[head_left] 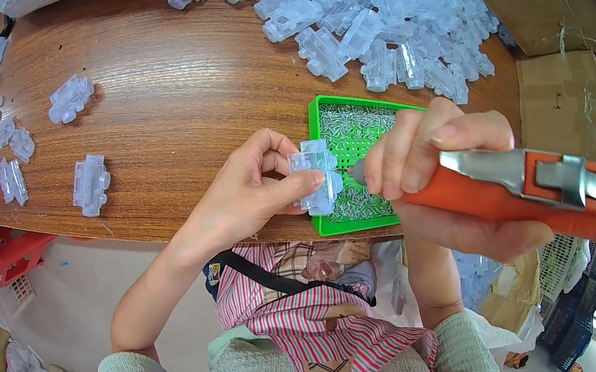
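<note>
A clear plastic housing was held above the left wall of a green tray, near the near edge of the wooden desk. It was pinched by the left hand, the thumb pressed on its upper face and the fingers curled at its far side and beneath, so that its right side was left exposed, presumably for access. An orange powered screwdriver was gripped by the right hand, with the fingers wrapped closely round its front and the thumb laid along its lower side; the tool was pointed leftward at the housing, perhaps so that both could be braced against each other. Whether the bit was touching the plastic could not be told. Small screws were spread in the tray, seemingly placed there for a short reach. Beyond the tray, a heap of similar housings was piled toward the desk's far right corner, hemmed in by a cardboard box, so movement rightward was limited by the cardboard. More room was offered on the left, where a broad stretch of wood was left showing between the left hand and two loose housings.
</note>
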Demonstrator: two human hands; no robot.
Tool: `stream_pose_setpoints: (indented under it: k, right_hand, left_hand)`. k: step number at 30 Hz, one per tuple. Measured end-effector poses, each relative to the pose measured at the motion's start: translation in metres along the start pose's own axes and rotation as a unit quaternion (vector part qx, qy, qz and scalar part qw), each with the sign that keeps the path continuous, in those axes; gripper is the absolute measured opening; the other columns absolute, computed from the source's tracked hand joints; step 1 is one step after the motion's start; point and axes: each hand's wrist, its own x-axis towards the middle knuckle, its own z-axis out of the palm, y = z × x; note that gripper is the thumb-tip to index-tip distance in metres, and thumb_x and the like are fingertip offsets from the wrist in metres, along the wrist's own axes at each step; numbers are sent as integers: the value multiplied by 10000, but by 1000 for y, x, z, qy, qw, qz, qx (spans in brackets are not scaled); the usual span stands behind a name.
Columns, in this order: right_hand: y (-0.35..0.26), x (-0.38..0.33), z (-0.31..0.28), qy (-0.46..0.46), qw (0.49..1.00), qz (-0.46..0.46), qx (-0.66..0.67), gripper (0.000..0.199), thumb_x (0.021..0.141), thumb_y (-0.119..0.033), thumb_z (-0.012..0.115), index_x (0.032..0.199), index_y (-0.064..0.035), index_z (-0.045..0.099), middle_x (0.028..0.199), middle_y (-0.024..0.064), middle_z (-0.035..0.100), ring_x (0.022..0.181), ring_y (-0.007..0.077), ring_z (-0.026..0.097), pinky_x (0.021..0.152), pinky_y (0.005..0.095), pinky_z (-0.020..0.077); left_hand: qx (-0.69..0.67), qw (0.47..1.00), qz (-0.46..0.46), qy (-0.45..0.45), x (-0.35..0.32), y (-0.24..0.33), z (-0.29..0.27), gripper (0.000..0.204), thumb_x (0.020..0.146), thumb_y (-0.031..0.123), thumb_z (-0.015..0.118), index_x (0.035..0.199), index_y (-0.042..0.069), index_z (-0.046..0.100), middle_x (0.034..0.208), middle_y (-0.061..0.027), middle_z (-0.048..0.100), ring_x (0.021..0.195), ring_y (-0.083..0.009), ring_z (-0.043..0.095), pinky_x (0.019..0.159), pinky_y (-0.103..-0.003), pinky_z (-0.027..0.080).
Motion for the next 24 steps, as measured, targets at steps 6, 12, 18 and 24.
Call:
stream_pose_setpoints:
  k: [6,12,18,24]
  right_hand:
    - [3,-4,4,23,998,55,34,897,751,-797,537,1131,16,513,825,103,536,662,186,527,546,327,485]
    - [-4,1,-1,-24,997,59,45,894,770,-763,556,1171,35,505,831,102,540,672,190,540,553,327,492]
    - [-11,9,-13,-79,994,57,57,893,788,-730,574,1211,53,496,837,101,543,681,194,554,560,327,498]
    - [2,-27,-30,74,995,44,-45,902,781,-791,498,1118,45,526,739,89,511,601,178,521,505,317,476]
  left_hand:
    - [-1,1000,0,2,1,4,1,305,867,118,709,1024,12,470,866,-41,587,805,-98,611,686,-244,561]
    - [4,1000,20,0,1,3,-2,313,858,111,715,1024,4,472,879,-55,597,801,-102,614,680,-250,561]
    - [63,998,23,7,1,2,-2,321,855,122,715,1029,-1,474,856,-57,603,787,-106,613,652,-238,541]
    - [76,997,-19,8,0,7,1,270,876,80,679,1029,74,456,879,7,592,805,-68,606,661,-217,533]
